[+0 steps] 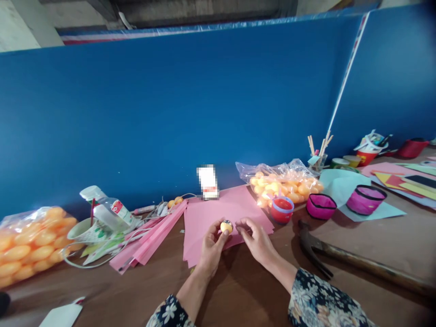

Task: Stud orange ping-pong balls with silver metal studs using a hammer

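Between the thumb and fingers of my left hand [211, 247] is a small yellow-orange ball [225, 227], with a dark and silvery patch on its upper side. My right hand [256, 240] is just to the right of the ball, apart from it, its thumb and fingertips drawn together in a pinch. Whatever that pinch may contain is too small to make out. Both hands are above the near part of a stack of pink sheets [218, 209] on the brown table [238, 290].
A clear bag of orange balls [286, 184] lies behind a red cup [282, 210]. To the right are a claw hammer [361, 256] and pink fabric rings [321, 206]. On the left are pink strips [153, 240], a plastic bottle [114, 211] and another ball bag [37, 240]. A blue partition [190, 100] stands behind.
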`<state>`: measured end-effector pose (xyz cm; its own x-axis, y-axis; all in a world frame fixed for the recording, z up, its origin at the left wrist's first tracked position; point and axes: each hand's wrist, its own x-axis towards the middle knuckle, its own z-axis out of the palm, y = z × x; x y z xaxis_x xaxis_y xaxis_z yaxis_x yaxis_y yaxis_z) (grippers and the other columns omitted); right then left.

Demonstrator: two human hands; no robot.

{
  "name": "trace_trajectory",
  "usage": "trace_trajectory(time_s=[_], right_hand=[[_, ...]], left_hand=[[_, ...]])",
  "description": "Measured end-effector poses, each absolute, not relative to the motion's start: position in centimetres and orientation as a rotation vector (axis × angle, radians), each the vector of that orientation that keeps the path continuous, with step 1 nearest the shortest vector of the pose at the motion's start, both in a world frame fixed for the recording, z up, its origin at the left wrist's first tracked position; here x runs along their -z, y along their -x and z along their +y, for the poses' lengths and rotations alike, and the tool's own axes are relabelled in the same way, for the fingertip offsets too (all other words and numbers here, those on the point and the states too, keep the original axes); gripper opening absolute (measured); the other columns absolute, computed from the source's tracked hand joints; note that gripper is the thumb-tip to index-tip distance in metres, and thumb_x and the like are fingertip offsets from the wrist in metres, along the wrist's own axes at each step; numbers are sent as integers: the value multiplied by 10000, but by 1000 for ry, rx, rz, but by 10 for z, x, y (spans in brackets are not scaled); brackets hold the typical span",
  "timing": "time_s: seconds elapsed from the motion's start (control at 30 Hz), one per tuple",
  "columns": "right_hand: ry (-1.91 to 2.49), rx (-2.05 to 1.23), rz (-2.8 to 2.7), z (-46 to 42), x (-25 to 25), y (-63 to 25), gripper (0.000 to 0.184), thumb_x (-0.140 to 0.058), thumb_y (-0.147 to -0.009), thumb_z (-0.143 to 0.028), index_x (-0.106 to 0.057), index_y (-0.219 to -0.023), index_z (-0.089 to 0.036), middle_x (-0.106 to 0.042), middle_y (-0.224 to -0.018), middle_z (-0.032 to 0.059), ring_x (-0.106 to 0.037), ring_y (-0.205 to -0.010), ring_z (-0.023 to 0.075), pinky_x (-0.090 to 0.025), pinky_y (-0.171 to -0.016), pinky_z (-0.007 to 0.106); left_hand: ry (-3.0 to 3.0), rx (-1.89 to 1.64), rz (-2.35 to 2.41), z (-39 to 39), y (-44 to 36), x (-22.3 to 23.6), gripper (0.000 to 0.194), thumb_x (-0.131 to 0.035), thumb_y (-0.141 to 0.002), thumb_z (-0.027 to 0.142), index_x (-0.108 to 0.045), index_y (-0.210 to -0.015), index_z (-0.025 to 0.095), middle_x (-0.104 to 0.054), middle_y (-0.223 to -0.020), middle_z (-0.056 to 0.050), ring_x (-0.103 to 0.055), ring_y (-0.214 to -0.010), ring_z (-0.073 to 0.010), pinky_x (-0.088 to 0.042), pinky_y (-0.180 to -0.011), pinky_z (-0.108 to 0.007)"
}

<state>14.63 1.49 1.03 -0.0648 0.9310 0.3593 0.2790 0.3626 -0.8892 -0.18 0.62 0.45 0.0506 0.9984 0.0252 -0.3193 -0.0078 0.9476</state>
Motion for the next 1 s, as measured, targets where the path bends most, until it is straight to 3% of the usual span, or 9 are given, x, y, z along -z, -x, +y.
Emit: trace_trajectory(time_s=[0.13, 0.37, 0.57, 0.7, 1.0], right_hand=[[1101, -789, -1576, 13, -14, -146, 144, -474, -828, -250, -584, -888, -179, -664, -895, 70, -630, -796, 182, -496, -689, 269], [1118, -753, -1596, 10, -18, -145, 94, -480, -807, -234, -555, -826, -180, -654, -783, 42, -619, -723, 173, -484, -596, 238], [1086, -730, -1602, 12, -16, -146, 145, -479, -820, -238, -605, -871, -187, -670, -881, 61, -623, -818, 193, -476, -754, 298], [1084, -737, -1588, 13, -15, -146, 159, -488, -813, -251, -620, -879, -190, -673, -897, 68, -621, -832, 203, -477, -758, 310], [1160, -826, -1572, 8, -19, -144, 130, -479, -810, -271, -569, -835, -180, -643, -857, 55, -592, -751, 178, -440, -530, 220]], left_hand=[[-996, -1288, 961, 7, 2, -5, 459, -633, -717, 314, -514, -1146, 205, -578, -1142, -87, -554, -1019, -201, -464, -862, -343], [-986, -1303, 951, 7, 2, -5, 430, -643, -709, 307, -527, -1103, 182, -607, -1078, -86, -578, -969, -184, -453, -873, -333], [-1017, -1293, 966, 7, 2, -4, 396, -622, -730, 316, -521, -1088, 177, -609, -1047, -83, -587, -936, -177, -455, -873, -344], [-1037, -1296, 959, 8, 2, -3, 394, -579, -762, 341, -527, -1120, 182, -596, -1093, -81, -568, -984, -185, -441, -897, -344], [-1042, -1293, 962, 9, 3, -1, 462, -586, -760, 332, -478, -1192, 208, -571, -1156, -96, -553, -1030, -206, -420, -921, -393]])
